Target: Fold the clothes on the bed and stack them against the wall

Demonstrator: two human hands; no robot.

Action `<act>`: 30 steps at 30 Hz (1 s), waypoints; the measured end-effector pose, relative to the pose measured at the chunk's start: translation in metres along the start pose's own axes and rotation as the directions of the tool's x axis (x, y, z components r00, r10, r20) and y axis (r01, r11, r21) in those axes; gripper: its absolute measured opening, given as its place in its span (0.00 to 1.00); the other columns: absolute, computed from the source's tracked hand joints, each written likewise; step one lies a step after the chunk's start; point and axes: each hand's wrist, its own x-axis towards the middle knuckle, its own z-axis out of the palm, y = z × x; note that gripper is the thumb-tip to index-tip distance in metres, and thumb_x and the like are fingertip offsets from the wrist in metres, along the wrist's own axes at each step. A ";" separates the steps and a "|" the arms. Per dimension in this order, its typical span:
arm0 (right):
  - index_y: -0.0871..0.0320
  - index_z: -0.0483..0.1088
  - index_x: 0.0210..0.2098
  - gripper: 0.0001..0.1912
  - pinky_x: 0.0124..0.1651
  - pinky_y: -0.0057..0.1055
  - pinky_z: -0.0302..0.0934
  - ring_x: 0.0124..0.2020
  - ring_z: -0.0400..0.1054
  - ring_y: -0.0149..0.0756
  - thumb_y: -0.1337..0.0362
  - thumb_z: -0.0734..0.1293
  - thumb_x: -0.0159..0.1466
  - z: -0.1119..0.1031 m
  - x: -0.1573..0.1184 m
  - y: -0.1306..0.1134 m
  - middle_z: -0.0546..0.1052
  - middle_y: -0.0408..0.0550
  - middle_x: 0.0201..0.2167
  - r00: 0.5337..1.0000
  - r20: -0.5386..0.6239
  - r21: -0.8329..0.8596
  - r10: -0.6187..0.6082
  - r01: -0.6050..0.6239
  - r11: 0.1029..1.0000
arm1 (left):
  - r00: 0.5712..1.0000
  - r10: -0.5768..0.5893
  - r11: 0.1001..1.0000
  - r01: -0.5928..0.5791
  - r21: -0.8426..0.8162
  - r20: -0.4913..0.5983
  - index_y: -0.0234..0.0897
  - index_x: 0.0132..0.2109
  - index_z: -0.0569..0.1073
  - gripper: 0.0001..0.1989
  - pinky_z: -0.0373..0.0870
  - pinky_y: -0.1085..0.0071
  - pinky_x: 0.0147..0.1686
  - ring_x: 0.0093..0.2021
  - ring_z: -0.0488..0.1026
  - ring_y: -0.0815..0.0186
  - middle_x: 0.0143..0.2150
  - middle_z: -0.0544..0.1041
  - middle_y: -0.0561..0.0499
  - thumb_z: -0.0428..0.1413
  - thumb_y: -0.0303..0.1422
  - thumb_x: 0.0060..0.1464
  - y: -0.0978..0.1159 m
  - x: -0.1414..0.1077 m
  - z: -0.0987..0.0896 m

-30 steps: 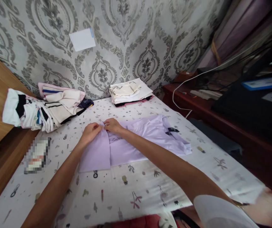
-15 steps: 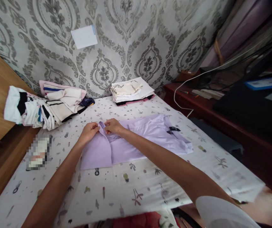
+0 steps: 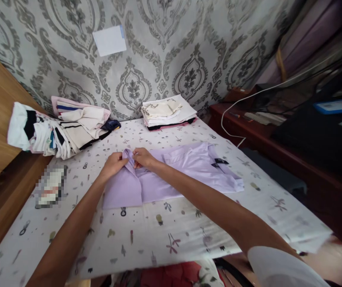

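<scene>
A lilac shirt (image 3: pixel 185 169) lies partly folded on the patterned sheet (image 3: pixel 147 239), its left end turned over into a flap. My left hand (image 3: pixel 113 164) pinches the far edge of that flap, and the cloth bunches up a little there. Close beside it, my right hand (image 3: pixel 143 158) is closed on the same raised fold, with its fingertips partly hidden by the hand. Toward the right end, a black label (image 3: pixel 220 161) shows near the shirt's opening. My right forearm crosses above the shirt.
Folded clothes (image 3: pixel 169 113) are stacked against the wall. Another pile of clothes (image 3: pixel 81 123) lies at the back left by the wooden headboard (image 3: pixel 6 119). A blurred flat item (image 3: pixel 50 186) rests on the left. A white cable (image 3: pixel 232 133) hangs by the dark red desk (image 3: pixel 218 113).
The fold between my hands is lifted slightly higher and bunched more. Both hands stay at the shirt's far edge. The whole view has shifted a little.
</scene>
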 end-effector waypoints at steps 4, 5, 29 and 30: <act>0.57 0.64 0.29 0.09 0.19 0.19 0.59 0.15 0.65 0.29 0.77 0.64 0.61 0.003 -0.002 0.000 0.67 0.36 0.10 0.999 0.040 0.029 0.010 -0.011 1.000 | 0.999 0.000 0.991 0.006 -0.130 0.041 0.36 0.27 0.71 0.10 0.58 0.71 0.25 0.24 0.66 0.66 0.22 0.70 0.54 0.52 0.38 0.44 0.001 -0.003 -0.004; 0.57 0.64 0.28 0.10 0.19 0.19 0.59 0.15 0.65 0.28 0.78 0.64 0.60 0.004 -0.003 -0.001 0.67 0.36 0.10 0.999 0.049 0.034 0.008 -0.009 0.999 | 0.999 0.000 0.990 0.006 -0.140 0.043 0.36 0.27 0.71 0.10 0.58 0.71 0.26 0.24 0.66 0.66 0.22 0.70 0.54 0.52 0.39 0.44 0.002 -0.003 -0.005; 0.59 0.64 0.22 0.14 0.14 0.16 0.53 0.11 0.60 0.23 0.77 0.66 0.61 0.011 -0.010 -0.012 0.66 0.37 0.09 0.983 0.104 0.048 0.149 -0.154 0.987 | 0.995 -0.094 0.948 0.080 -0.307 -0.032 0.39 0.27 0.65 0.08 0.57 0.74 0.20 0.20 0.62 0.70 0.19 0.63 0.58 0.52 0.37 0.48 0.018 -0.009 -0.017; 0.60 0.64 0.23 0.13 0.14 0.15 0.54 0.11 0.59 0.23 0.77 0.66 0.61 0.012 -0.011 -0.012 0.67 0.37 0.10 0.980 0.120 0.061 0.160 -0.169 0.984 | 0.996 -0.090 0.943 0.077 -0.325 -0.027 0.39 0.27 0.65 0.08 0.56 0.74 0.19 0.19 0.61 0.70 0.19 0.63 0.58 0.52 0.36 0.49 0.021 -0.009 -0.015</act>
